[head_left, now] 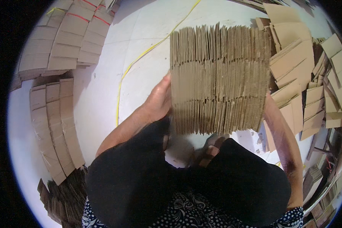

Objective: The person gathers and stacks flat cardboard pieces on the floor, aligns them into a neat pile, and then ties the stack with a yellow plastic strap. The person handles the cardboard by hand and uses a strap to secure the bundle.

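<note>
A thick stack of flattened cardboard sheets point(218, 79) stands on edge in front of me, its many brown edges facing up and two slotted lines running across it. My left hand point(161, 97) presses against the stack's left side, with the thumb along its edge and the other fingers hidden. On the opposite side, my right hand point(269, 108) bears against the stack's right face, mostly hidden behind it. The stack is squeezed between both hands, above my black-clad knees.
Bundled cardboard stacks point(57, 129) stand at the left, with larger strapped piles point(70, 36) behind them. Loose cardboard sheets point(292, 57) lie heaped at the right. Across the pale floor point(98, 87) runs a yellow strap point(135, 60). Dark-edged cardboard point(66, 197) sits at the lower left.
</note>
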A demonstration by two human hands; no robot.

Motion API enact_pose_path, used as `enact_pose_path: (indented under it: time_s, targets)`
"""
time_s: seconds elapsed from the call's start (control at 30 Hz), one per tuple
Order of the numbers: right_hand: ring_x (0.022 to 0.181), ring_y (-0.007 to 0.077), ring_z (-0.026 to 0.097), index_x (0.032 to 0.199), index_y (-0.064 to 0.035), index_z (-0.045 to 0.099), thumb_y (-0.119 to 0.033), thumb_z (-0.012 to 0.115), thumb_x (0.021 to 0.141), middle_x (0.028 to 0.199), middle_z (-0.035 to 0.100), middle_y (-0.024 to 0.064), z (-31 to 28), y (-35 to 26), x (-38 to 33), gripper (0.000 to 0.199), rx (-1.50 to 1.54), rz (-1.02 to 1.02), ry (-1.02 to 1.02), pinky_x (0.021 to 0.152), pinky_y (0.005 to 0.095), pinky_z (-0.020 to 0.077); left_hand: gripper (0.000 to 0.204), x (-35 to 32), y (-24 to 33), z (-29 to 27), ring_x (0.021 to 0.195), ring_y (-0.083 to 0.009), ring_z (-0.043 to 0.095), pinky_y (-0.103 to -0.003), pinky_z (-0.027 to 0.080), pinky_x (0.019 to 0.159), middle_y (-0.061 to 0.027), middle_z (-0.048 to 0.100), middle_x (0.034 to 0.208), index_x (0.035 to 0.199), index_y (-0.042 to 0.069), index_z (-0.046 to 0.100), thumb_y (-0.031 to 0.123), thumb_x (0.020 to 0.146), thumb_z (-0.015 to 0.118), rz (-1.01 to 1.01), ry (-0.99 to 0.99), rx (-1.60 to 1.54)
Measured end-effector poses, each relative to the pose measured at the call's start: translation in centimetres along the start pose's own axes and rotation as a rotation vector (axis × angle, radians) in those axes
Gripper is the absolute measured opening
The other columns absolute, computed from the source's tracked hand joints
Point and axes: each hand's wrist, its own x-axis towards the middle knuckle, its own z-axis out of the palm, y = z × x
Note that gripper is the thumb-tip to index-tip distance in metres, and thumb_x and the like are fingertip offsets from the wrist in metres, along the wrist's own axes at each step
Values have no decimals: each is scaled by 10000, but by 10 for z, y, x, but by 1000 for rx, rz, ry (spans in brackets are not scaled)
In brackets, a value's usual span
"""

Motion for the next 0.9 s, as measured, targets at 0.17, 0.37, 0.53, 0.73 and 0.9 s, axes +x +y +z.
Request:
enact_pose_path:
  time_s: [0.17,0.37,0.53,0.73,0.9]
  targets:
    - [1279,311,385,1337,44,419,-411,354,951,1381,424,187,-3,-11,-5,600,-211,-60,101,1084,378,268,685,-21,52,28,1346,-258,292,-443,331,1069,-144,291,1453,1467,103,185,559,962,262,-4,-44,160]
    - [1283,311,381,1339,44,417,-409,351,952,1384,421,187,15,-14,3,599,-246,-104,106,1085,378,266,711,53,2,-38,1358,-326,245,-551,265,1079,-173,282,1444,1470,112,179,586,944,251,-278,98,-101]
    - [1285,311,378,1341,43,415,-407,349,953,1385,419,187,11,-15,16,598,-263,-114,156,1086,378,263,621,73,13,-25,1273,-288,395,-500,337,1049,-163,446,1325,1391,91,358,526,964,241,-387,75,-108]
    - [1289,311,374,1343,43,412,-405,346,954,1388,417,187,25,-25,30,597,-277,-151,156,1088,378,261,465,98,26,-31,977,-237,616,-428,528,837,-149,598,1114,1196,3,526,368,961,357,-446,-32,-342]
    - [1291,312,371,1345,43,410,-403,343,955,1390,415,187,10,-34,5,597,-292,-205,250,1089,378,258,454,87,40,4,909,-214,601,-394,545,779,-132,582,1035,1148,36,541,400,951,355,-340,138,-322]
